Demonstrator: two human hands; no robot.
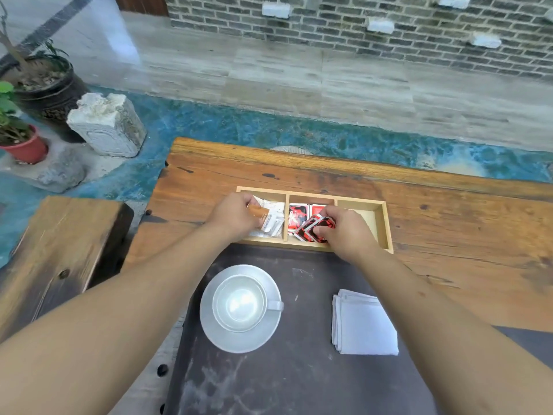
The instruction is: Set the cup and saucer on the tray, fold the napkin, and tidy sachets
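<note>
The cup (239, 304) sits on its saucer (209, 333) on the dark tray (299, 381), and the napkin (363, 326) lies folded at 3 o'clock from them, so only sachet tidying looks unfinished. At 12 o'clock, in the wooden organizer (386, 226), the left hand (233, 217) pinches a brown sachet (259, 216) over the left compartment; the right hand (347, 232) grips red sachets (311, 232) in the middle one.

soft, even daylight with faint shadows; glare inside the white cup (241, 304); wide-angle bending at edges; forearms slightly blurred.
</note>
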